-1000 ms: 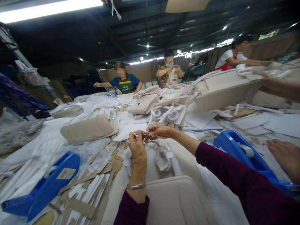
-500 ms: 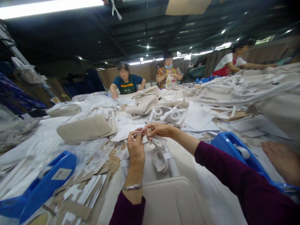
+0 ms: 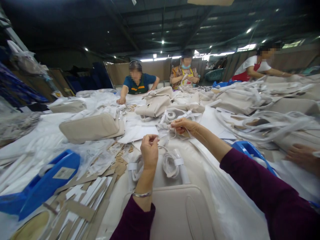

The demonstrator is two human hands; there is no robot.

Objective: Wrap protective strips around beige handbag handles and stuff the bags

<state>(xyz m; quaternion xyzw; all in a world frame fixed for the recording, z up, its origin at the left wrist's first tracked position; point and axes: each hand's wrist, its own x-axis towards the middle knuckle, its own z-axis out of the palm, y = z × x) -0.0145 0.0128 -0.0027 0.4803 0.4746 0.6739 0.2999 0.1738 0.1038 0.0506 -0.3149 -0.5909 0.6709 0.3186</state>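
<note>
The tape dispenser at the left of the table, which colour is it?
The tape dispenser is blue; the head view shows it.

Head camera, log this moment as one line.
left hand: pinching thin white string | right hand: holding string's other end | below: cream bag

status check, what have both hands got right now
Left hand raised, fingertips pinched on a thin white string. Right hand apart from it, pinching the other end. Wrapped strap coil and beige bag below; nothing between the hands.
</note>
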